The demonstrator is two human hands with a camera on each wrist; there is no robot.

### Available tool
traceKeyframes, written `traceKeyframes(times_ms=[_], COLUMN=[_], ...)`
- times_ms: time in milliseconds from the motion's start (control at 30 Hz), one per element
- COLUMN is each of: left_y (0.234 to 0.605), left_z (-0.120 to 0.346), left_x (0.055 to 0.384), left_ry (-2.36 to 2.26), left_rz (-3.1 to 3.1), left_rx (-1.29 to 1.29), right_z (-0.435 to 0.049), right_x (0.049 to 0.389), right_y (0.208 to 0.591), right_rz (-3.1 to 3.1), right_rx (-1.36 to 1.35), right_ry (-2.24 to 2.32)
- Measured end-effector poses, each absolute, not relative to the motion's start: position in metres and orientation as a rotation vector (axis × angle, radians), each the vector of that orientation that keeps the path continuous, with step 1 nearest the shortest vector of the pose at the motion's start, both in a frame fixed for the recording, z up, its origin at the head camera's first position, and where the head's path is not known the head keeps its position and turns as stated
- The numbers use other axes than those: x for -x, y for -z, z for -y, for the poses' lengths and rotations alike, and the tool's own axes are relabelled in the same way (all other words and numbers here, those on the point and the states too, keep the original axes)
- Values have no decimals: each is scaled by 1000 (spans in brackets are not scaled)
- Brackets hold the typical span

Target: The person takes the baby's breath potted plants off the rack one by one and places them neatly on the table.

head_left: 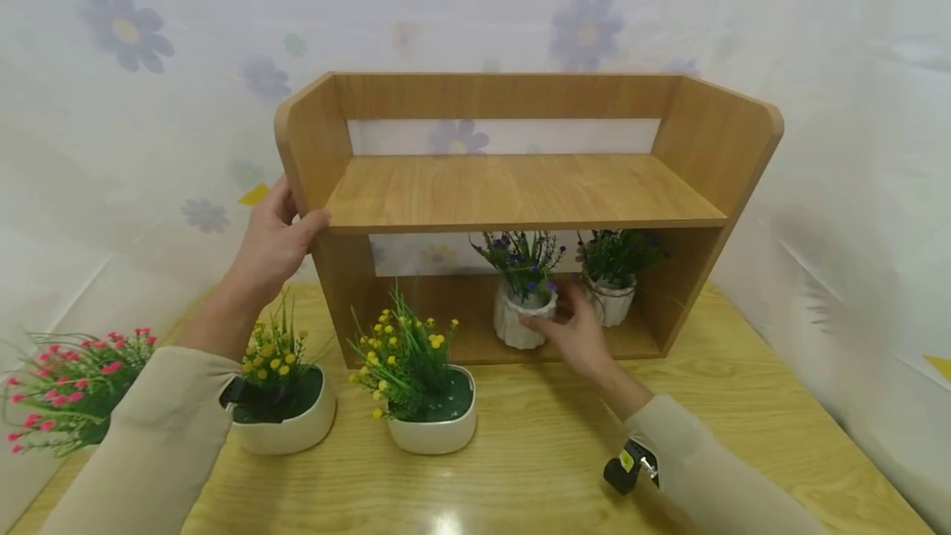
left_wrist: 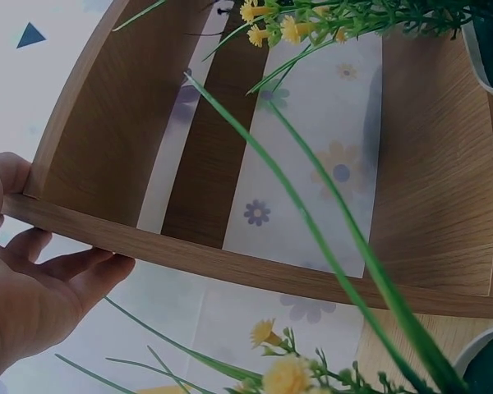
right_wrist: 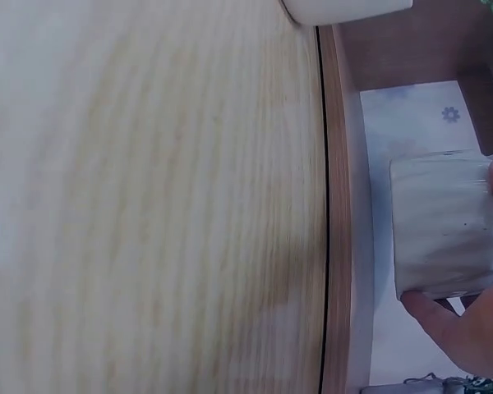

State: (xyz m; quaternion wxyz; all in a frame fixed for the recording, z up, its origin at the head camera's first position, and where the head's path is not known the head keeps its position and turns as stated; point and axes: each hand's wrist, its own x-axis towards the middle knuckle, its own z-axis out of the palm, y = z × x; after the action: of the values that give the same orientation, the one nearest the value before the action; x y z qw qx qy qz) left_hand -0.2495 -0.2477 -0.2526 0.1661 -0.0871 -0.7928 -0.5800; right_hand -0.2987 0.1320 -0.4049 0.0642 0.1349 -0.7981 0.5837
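Observation:
My right hand (head_left: 575, 333) grips a white ribbed pot (head_left: 518, 322) holding a plant with purple flowers, just inside the lower compartment of a wooden shelf (head_left: 520, 192). In the right wrist view, the thumb and fingers span the sides of that white pot (right_wrist: 448, 226). Beside it, further right in the compartment, stands a second white pot (head_left: 612, 304) with green foliage and a cord round it. My left hand (head_left: 271, 238) holds the shelf's left side panel, thumb at the front edge. In the left wrist view, the left hand's fingers (left_wrist: 86, 267) lie behind that panel.
Two white oval pots with yellow flowers, one at the front middle (head_left: 433, 433) and one by my left forearm (head_left: 293, 434), stand on the wooden table (head_left: 520, 477). Pink flowers (head_left: 67, 386) are at the far left. A patterned white curtain (head_left: 201, 122) hangs behind.

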Motion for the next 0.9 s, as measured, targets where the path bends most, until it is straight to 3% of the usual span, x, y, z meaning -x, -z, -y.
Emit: traceKeyframes(times_ms=[900], left_y=[253], left_z=[252], left_x=[252], left_ry=[1634], left_rz=[2267], left_rx=[228], right_z=[-156], right_x=[235], right_y=[400], right_rz=[2462], right_rx=[-531], right_ry=[-1880])
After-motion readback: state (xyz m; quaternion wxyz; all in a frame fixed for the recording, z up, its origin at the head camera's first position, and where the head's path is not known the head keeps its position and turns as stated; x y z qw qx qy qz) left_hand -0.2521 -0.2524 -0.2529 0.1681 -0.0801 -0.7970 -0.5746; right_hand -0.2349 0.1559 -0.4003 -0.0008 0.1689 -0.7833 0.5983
